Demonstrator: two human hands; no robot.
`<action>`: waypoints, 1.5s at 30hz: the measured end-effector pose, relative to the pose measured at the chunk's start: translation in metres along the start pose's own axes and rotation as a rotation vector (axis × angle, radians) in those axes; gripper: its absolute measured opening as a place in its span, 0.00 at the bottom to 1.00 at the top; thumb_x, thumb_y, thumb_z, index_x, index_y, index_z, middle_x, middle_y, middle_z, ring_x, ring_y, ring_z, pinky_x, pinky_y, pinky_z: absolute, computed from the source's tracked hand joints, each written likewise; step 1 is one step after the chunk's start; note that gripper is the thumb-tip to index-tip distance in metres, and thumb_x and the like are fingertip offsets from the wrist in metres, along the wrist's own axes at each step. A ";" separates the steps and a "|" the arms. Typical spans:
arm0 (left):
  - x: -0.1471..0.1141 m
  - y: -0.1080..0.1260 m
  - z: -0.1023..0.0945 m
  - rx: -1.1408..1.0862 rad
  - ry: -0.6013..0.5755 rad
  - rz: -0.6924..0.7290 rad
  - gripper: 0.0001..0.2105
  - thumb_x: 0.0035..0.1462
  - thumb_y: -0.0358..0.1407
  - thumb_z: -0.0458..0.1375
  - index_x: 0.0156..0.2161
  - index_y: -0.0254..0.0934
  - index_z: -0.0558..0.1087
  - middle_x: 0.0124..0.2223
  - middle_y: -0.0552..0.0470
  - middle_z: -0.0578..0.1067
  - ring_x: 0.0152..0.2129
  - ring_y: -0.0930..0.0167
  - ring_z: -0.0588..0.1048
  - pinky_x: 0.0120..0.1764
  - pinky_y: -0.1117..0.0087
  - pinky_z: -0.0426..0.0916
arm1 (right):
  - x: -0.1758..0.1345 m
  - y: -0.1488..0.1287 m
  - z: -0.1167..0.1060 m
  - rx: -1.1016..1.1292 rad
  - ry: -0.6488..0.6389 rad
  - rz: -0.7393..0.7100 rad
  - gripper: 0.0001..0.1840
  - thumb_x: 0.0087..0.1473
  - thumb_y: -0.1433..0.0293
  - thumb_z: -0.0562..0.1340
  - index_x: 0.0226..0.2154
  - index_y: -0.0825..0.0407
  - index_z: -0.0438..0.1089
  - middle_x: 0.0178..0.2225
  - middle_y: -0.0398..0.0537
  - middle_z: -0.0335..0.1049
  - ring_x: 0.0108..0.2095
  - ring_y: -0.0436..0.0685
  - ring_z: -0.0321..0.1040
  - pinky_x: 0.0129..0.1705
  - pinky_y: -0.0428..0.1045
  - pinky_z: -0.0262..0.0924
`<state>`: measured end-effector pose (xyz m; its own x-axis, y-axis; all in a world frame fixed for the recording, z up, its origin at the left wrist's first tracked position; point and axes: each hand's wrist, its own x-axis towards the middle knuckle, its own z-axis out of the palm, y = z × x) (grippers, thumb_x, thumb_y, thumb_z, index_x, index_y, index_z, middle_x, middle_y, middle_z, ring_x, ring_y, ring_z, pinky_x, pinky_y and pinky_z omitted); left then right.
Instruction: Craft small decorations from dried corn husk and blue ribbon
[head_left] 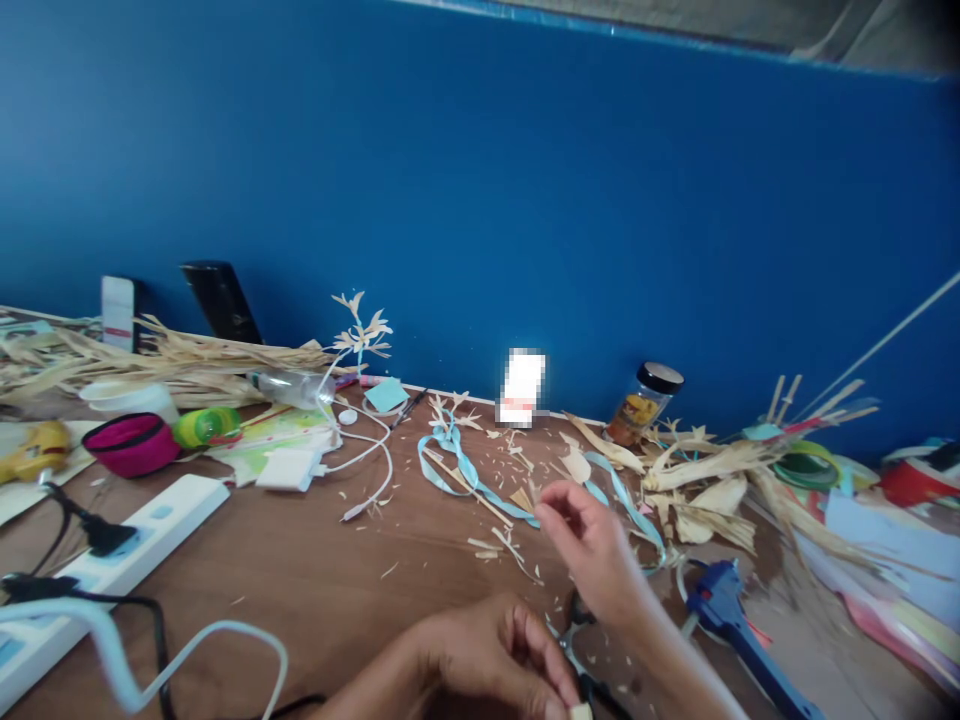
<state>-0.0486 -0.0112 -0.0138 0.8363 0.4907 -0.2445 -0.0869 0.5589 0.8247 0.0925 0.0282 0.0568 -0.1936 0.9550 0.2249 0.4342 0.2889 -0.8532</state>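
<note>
My left hand (499, 655) is low in the middle of the view, its fingers closed on a small pale piece (580, 712) cut off by the bottom edge. Ahead of it, my right hand (589, 545) hovers over the table with thumb and fingers curled into a pinch. Whether anything is in that pinch I cannot make out. Just beyond its fingertips lie scraps of dried husk (521, 498) and a light blue ribbon (469, 470). Black-handled scissors (577, 640) lie partly hidden between my two hands.
A blue glue gun (731, 610) rests to the right, below a heap of dried husk (709, 500). A lidded jar (645, 402) and a lit phone (523, 388) stand by the blue wall. At left are a white power strip (180, 510), cables and a pink pouch (131, 445).
</note>
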 end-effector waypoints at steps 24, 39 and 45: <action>0.020 0.012 -0.003 -0.261 0.840 0.505 0.09 0.41 0.36 0.65 0.29 0.31 0.75 0.21 0.55 0.70 0.18 0.79 0.65 0.25 0.78 0.61 | -0.037 0.043 0.026 0.417 -0.001 0.195 0.09 0.51 0.64 0.59 0.30 0.54 0.63 0.24 0.42 0.63 0.24 0.49 0.58 0.26 0.43 0.55; 0.021 0.012 -0.004 -0.215 0.816 0.475 0.11 0.42 0.36 0.64 0.32 0.30 0.77 0.21 0.53 0.70 0.19 0.78 0.64 0.25 0.77 0.60 | -0.036 0.047 0.026 0.436 -0.071 0.243 0.10 0.52 0.64 0.58 0.29 0.55 0.64 0.21 0.41 0.63 0.21 0.47 0.56 0.23 0.43 0.52; 0.020 0.014 -0.003 -0.206 0.822 0.461 0.10 0.42 0.37 0.64 0.29 0.31 0.77 0.21 0.54 0.69 0.19 0.78 0.64 0.26 0.77 0.60 | -0.036 0.049 0.027 0.426 -0.085 0.247 0.10 0.52 0.64 0.58 0.29 0.55 0.64 0.22 0.41 0.64 0.22 0.47 0.56 0.24 0.42 0.51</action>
<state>-0.0345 0.0083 -0.0087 0.0625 0.9624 -0.2645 -0.4706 0.2622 0.8425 0.0967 0.0059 -0.0059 -0.2088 0.9774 -0.0316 0.0811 -0.0149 -0.9966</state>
